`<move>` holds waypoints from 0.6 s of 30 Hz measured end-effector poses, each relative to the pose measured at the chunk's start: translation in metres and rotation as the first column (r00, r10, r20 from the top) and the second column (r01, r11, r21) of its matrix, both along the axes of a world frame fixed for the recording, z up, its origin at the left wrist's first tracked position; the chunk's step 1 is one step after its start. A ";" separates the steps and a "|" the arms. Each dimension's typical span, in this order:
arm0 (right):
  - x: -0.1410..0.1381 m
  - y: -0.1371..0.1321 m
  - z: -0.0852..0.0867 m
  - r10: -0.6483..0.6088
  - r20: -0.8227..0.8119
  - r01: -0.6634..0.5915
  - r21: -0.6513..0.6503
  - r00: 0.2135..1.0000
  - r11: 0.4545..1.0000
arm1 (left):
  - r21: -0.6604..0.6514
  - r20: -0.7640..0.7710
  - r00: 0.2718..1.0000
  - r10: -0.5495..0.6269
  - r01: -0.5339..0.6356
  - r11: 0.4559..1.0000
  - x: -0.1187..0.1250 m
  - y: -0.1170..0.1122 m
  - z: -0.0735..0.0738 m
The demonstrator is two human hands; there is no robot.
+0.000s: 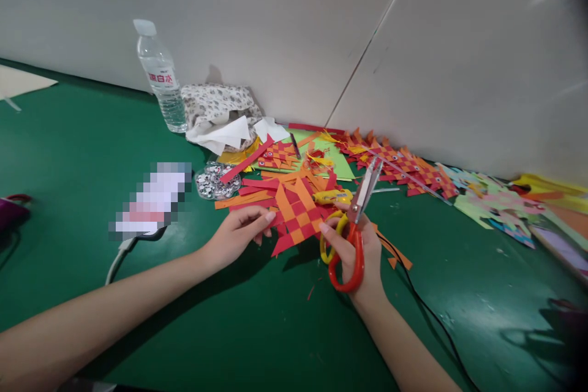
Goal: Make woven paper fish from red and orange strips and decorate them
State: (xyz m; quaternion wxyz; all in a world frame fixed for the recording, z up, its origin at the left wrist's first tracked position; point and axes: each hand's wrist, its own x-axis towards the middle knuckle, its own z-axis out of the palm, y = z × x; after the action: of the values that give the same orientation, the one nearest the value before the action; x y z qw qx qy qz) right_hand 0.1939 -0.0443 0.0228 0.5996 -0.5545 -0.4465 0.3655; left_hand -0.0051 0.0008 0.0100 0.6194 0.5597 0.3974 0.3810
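A woven paper piece [298, 215] in red and orange checks, with loose strip ends at its top, is held up between my hands. My left hand [243, 229] pinches its left edge between thumb and fingers. In my right hand [362, 251] is a pair of scissors [348, 245] with red and yellow handles, blades pointing up and away. The right thumb is close to the woven piece's right edge; whether it touches I cannot tell. Behind the right hand lies a yellow glue gun [333, 196], partly hidden. Loose orange and red paper strips [245, 201] lie behind the left hand.
A water bottle [162, 82] and a patterned tissue pouch [220, 104] stand by the wall. Nearby are a bag of googly eyes [215, 181] and a row of woven paper fish [404, 162]. A phone [154, 202] with a cable lies left; a black cord [427, 306] runs right.
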 end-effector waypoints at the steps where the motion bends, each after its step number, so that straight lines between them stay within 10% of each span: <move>1: -0.001 0.000 0.000 -0.004 0.002 0.004 -0.001 1.000 1.000 | -0.009 0.012 1.000 0.008 -0.008 1.000 0.000 0.000 0.000; 18: -0.001 0.003 -0.001 -0.093 -0.006 0.093 0.016 0.996 0.996 | -0.131 0.144 0.985 0.098 -0.079 0.988 -0.002 0.002 -0.005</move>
State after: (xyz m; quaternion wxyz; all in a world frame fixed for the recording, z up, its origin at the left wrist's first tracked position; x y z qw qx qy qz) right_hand 0.1931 -0.0413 0.0214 0.6217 -0.5689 -0.4214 0.3351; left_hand -0.0072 0.0030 0.0049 0.6638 0.4714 0.3970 0.4237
